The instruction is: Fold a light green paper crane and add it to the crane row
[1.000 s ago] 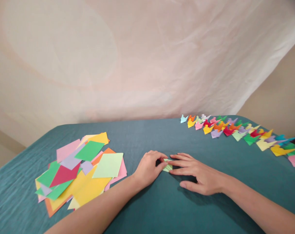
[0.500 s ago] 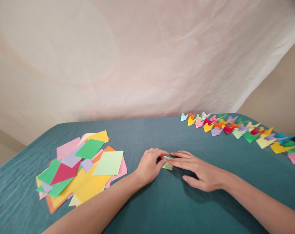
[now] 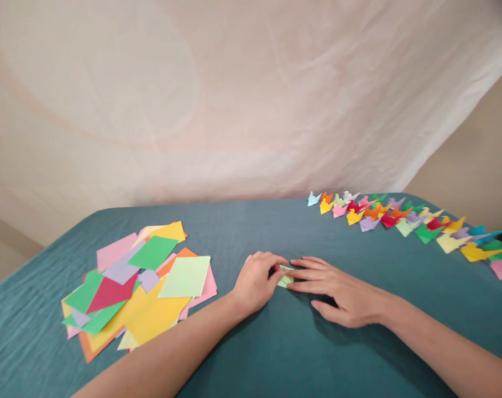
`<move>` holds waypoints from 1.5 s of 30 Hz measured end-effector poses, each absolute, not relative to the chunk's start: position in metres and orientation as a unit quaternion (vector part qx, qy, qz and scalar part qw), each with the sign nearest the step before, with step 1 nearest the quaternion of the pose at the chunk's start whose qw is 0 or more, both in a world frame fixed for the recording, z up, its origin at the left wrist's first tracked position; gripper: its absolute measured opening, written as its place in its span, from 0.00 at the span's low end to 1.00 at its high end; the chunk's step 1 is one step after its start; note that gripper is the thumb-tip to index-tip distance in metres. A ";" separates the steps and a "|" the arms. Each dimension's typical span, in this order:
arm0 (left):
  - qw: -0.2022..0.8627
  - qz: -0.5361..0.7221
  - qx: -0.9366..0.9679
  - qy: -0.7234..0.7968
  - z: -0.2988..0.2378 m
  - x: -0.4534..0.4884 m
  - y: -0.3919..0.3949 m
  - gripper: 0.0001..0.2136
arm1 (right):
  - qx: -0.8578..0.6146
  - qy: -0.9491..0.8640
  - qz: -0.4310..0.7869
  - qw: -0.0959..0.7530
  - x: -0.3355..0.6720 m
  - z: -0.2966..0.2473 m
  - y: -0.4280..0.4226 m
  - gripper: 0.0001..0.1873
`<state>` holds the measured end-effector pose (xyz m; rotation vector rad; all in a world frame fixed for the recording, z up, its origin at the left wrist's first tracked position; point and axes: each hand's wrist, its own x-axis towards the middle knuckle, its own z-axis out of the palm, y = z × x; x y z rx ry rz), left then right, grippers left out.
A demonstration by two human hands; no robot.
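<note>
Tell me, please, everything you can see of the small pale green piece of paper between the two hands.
The small pale green piece of paper looks thin and matte, with crease-like lines suggesting folds; part of its outline is covered. It appears to lie nearly flat on the dark teal cloth. The grip of the bare left hand pinches its left side, and the outspread right hand touches its right with its fingertips.
</note>
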<state>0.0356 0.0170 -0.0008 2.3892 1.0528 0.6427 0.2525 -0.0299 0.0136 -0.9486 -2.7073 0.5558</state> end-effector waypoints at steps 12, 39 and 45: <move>0.214 0.243 0.867 0.379 -0.007 0.036 0.020 0.08 | -0.335 -0.919 0.173 0.119 0.249 0.017 -0.033 0.32; -0.108 0.036 0.926 0.359 0.012 0.031 -0.036 0.23 | -0.350 -0.920 0.153 0.093 0.245 0.022 -0.033 0.34; -0.123 0.037 0.925 0.357 0.010 0.032 -0.038 0.24 | -0.348 -0.919 0.156 0.101 0.245 0.022 -0.033 0.33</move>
